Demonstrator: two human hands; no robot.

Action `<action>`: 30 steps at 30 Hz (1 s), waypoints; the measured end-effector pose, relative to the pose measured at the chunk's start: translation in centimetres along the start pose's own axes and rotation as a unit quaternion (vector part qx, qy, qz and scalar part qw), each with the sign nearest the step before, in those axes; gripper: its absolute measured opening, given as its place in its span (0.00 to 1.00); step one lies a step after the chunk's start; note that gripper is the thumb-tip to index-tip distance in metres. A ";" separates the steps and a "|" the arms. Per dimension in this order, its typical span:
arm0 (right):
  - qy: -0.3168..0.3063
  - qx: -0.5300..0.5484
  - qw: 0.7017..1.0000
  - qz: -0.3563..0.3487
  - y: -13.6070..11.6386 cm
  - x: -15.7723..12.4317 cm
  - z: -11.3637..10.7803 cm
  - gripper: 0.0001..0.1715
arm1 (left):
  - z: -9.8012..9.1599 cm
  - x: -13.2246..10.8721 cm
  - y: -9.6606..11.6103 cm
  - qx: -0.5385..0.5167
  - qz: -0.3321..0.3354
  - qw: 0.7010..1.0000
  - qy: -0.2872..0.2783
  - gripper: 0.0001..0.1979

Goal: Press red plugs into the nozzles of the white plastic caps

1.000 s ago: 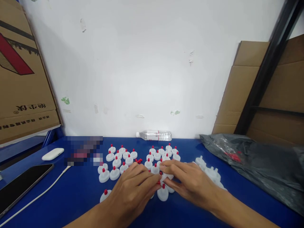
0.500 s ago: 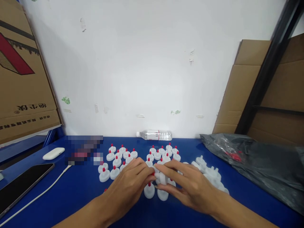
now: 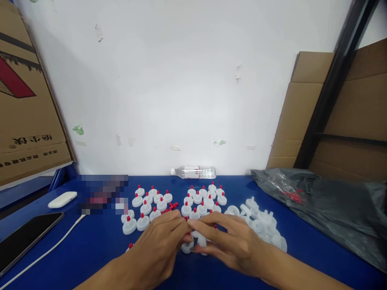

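My right hand (image 3: 231, 241) pinches a round white plastic spout lid (image 3: 201, 240), tipped on its side, between thumb and fingers. My left hand (image 3: 166, 239) is closed against the lid's spout end, its fingers around a small red cap that is mostly hidden now. Just under the hands stands a red-tipped white lid (image 3: 187, 247), partly covered. Behind them, more red-tipped lids stand in two groups, a left one (image 3: 145, 208) and a right one (image 3: 197, 197). Loose small red caps (image 3: 173, 206) lie between the groups. Right of my right hand is a heap of untipped white lids (image 3: 264, 219).
A clear water bottle (image 3: 198, 172) lies along the wall. On the left are a phone (image 3: 28, 241), a white case (image 3: 62, 199) and a white cable (image 3: 45, 252). A grey plastic bag (image 3: 326, 209) covers the right side, with a clear bag of red pieces (image 3: 292, 194) on it.
Both hands have shifted slightly left and down with the lid still between them. The view has moved a little right. Loose red caps behind my left hand now show.
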State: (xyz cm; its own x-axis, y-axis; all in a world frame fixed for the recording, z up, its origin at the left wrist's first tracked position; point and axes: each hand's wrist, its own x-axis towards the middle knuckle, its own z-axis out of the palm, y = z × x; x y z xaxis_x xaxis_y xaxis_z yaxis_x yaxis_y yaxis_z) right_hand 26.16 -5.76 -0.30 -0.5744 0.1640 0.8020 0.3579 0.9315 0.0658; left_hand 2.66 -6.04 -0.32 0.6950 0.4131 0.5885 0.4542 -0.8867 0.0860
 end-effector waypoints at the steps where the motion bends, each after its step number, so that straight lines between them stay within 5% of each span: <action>1: -0.004 -0.005 1.000 -0.005 0.1 -0.1 0.1 0.20 | 0.0 0.0 -0.1 -0.003 -0.002 1.000 -0.010 0.13; 10: -0.060 -0.099 0.993 0.005 2.9 0.5 -1.2 0.12 | -0.2 1.4 -1.4 0.104 -0.023 0.993 -0.042 0.15; 17: -0.047 -0.152 0.976 0.148 6.6 -0.1 -3.9 0.06 | -0.7 0.6 -2.6 0.203 -0.110 0.968 -0.097 0.19; 24: -0.161 -0.217 0.918 0.290 8.6 -0.6 -4.3 0.08 | 0.0 0.5 -2.9 0.213 -0.112 0.958 -0.158 0.13; 30: -0.215 -0.229 0.884 0.345 9.0 -0.7 -4.5 0.11 | 0.7 0.0 -3.3 0.193 -0.085 0.964 -0.163 0.11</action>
State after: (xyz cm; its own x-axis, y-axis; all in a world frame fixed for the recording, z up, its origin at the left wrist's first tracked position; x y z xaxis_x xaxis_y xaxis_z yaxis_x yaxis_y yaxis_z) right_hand 33.10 1.00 2.43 -0.2941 0.8426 0.4512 0.9366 0.3481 -0.0396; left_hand 1.51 -2.99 -1.14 0.7018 0.6447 0.3031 0.7069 -0.6829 -0.1842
